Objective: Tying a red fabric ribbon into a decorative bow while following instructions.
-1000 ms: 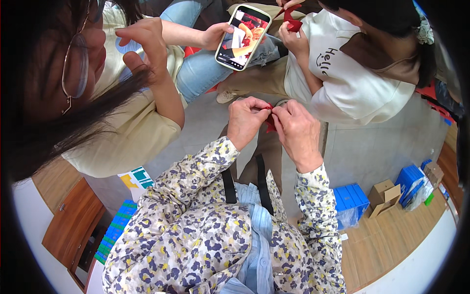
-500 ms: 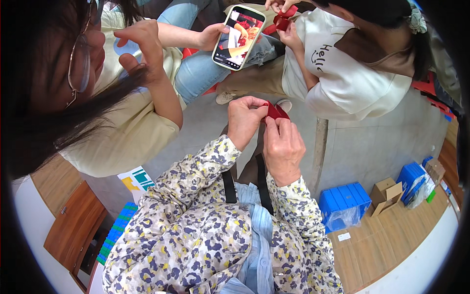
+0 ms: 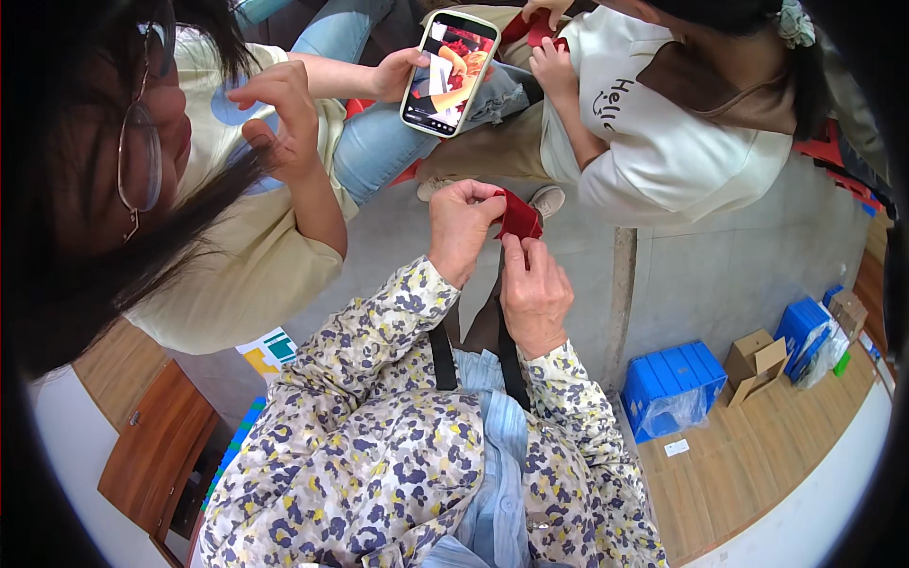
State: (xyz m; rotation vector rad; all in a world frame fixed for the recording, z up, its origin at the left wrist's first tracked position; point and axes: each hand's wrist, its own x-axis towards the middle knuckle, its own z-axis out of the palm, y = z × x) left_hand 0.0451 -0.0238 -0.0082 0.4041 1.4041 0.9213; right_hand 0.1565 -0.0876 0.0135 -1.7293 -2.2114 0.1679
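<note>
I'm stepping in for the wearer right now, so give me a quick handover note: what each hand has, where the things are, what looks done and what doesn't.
Left hand: pinching the upper left edge of the dark red paper piece, fingers curled over it.
Right hand: below it, fingertips gripping the piece's lower edge.
The piece is held in the air above the grey floor, partly folded; how many folds cannot be told.
A neighbour's hand holds a phone facing you, showing a picture with red shapes. Another person opposite handles a similar red piece.
Done: some folding. Left: the piece looks unfinished, probably more folds.
</note>
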